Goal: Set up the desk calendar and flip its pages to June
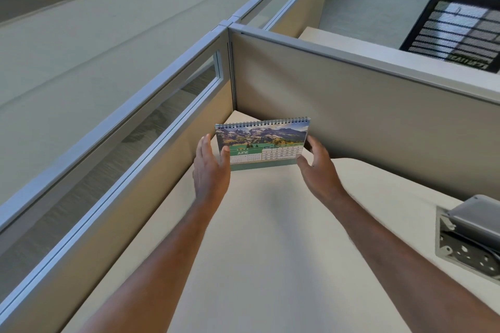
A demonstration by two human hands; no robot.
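A spiral-bound desk calendar point(263, 143) stands upright on the cream desk point(270, 224), near the far corner of the cubicle. Its front page shows a mountain photo above a green band reading JUNE and a date grid. My left hand point(209, 167) is at the calendar's left edge, thumb lying over the lower left of the page. At the right edge is my right hand point(316, 167), fingers spread and curved, the fingertips touching or just off the side. Whether either hand actually grips the calendar is unclear.
Grey cubicle partitions point(351, 105) close the desk on the left and at the back. A grey metal box with holes point(470, 238) sits at the desk's right edge. A black mesh chair back point(457, 30) shows beyond the back partition.
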